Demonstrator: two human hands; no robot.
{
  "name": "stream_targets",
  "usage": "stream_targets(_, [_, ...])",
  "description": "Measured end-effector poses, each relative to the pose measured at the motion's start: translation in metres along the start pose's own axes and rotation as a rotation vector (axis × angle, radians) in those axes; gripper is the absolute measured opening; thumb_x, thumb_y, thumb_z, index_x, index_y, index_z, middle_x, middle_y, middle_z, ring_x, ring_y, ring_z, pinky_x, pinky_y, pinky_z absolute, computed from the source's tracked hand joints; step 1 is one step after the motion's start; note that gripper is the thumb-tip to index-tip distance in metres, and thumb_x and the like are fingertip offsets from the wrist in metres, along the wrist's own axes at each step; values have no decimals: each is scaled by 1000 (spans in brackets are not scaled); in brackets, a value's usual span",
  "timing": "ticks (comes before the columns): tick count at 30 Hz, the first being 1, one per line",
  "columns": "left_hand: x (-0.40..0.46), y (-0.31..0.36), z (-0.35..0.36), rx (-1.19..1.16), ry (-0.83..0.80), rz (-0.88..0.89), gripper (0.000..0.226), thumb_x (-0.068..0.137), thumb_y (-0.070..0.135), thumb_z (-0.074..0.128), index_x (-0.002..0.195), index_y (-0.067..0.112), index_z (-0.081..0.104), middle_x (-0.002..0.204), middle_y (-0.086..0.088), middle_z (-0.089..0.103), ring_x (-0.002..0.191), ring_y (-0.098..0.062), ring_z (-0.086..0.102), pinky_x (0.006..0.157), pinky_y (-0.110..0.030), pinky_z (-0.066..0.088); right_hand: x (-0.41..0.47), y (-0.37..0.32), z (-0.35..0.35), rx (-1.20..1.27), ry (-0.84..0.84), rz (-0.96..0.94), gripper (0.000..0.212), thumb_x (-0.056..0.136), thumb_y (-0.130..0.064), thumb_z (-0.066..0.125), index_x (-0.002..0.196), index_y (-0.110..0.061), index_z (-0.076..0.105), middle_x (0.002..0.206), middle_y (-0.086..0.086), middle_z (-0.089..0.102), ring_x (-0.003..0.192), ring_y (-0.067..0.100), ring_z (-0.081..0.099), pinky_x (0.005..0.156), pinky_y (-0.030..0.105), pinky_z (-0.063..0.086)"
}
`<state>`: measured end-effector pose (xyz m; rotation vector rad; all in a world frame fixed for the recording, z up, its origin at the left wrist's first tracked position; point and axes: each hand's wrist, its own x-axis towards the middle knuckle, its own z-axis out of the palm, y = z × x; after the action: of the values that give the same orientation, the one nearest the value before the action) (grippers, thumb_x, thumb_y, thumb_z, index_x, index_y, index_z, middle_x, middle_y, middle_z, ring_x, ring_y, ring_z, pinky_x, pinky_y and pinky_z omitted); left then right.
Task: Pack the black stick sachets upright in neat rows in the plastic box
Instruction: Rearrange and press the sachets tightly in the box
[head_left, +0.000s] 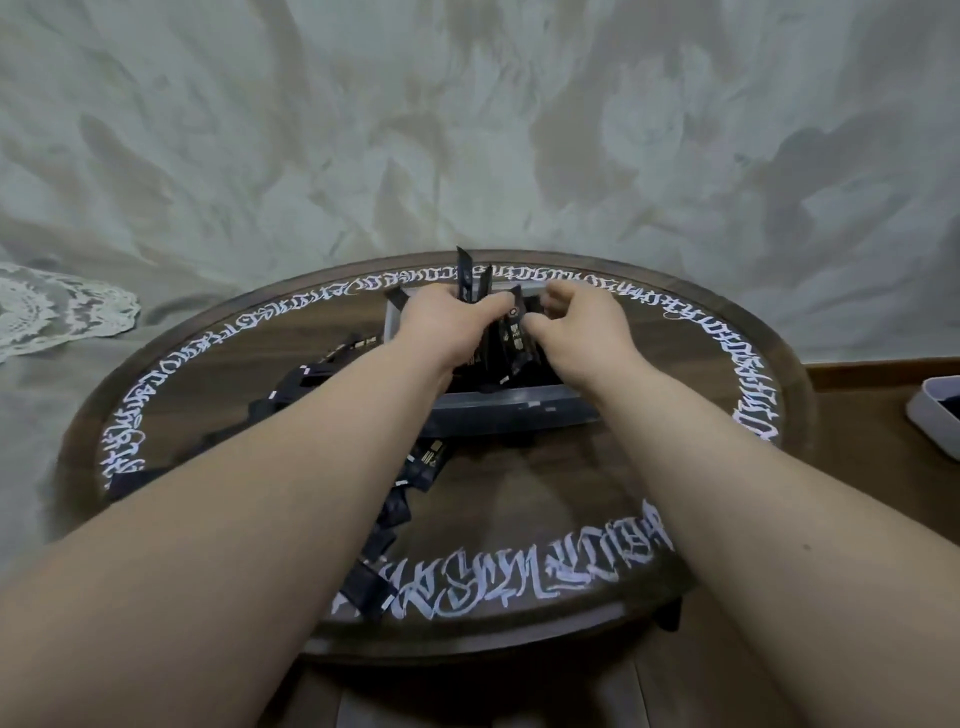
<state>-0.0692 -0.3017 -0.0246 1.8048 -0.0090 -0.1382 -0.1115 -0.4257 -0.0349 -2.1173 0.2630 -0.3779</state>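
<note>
A clear plastic box (511, 410) stands on the far half of a round dark wooden table (519, 483). Both my hands are over it. My left hand (447, 325) grips a bunch of black stick sachets (511, 338) standing upright inside the box, and some sachet tops (470, 278) poke up past its fingers. My right hand (582, 325) has its fingers curled and pinches the sachets from the right side. A loose pile of black sachets (400, 499) lies on the table left of the box, partly hidden under my left forearm.
White calligraphy rings the table rim (519, 577). A white tray (935, 415) with something dark inside sits at the right edge of view. A grey patterned curtain (467, 130) hangs behind, and a lace cloth (57, 312) lies at the far left.
</note>
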Motion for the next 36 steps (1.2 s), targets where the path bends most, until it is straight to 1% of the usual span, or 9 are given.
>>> stream_targets(3, [-5,-5,-8,160,108,77,44,81,33,74,117,12,61,103,1,64,99,-19,62,93,-36,49,-1,0,-4,50,32,-13,47,89,-15,57,135,-8,50,129,6,59,119,16,54,106,32,39])
stream_targets(5, [-14,-5,-20,221,149,170,29,83,29,71,108,14,66,108,1,64,100,-16,60,92,-28,45,-5,-6,-5,70,56,-42,47,88,-14,56,135,-11,51,131,2,58,120,11,54,107,29,38])
stream_targets(10, [-54,-13,-65,392,202,343,30,86,22,68,115,14,69,105,5,70,99,-6,64,87,-14,44,-36,-34,4,55,48,-248,39,85,-17,60,124,-16,61,119,-3,66,109,7,60,101,29,44])
stream_targets(13, [-77,-31,-101,495,235,334,27,87,22,68,114,18,69,102,7,68,97,-7,63,88,-18,43,-65,-50,21,18,-61,-378,37,86,-17,63,123,-15,62,118,-3,67,107,4,59,100,24,44])
stream_targets(18, [-96,-82,-159,861,252,172,46,82,38,72,124,22,62,127,-3,61,119,-22,53,97,-28,38,-103,-57,64,-238,-345,-515,52,86,-28,65,134,-18,51,132,-2,58,123,14,51,104,23,36])
stream_targets(22, [-103,-117,-183,1091,121,-104,85,71,70,63,144,37,35,157,-4,24,146,-31,10,114,-54,19,-109,-49,100,-431,-598,-491,86,77,-51,70,147,-21,29,152,0,33,139,16,31,112,33,30])
stream_targets(25, [-102,-129,-182,1162,14,-216,92,74,74,56,150,42,14,161,1,3,147,-33,0,114,-58,14,-109,-39,120,-644,-770,-439,108,68,-68,66,151,-26,11,160,2,5,146,24,4,116,50,19])
stream_targets(29, [-98,-128,-169,1115,-18,-197,89,82,68,53,152,34,10,161,-1,-3,147,-34,-1,115,-57,13,-110,-26,127,-891,-822,-466,98,78,-76,46,151,-28,3,159,2,-13,146,31,-8,116,55,8])
stream_targets(36, [-99,-106,-139,914,-141,-144,81,86,50,58,150,18,20,157,-14,14,145,-34,12,115,-46,22,-104,-11,101,-859,-818,-566,61,98,-46,40,150,-23,20,160,-3,1,147,20,6,118,37,16])
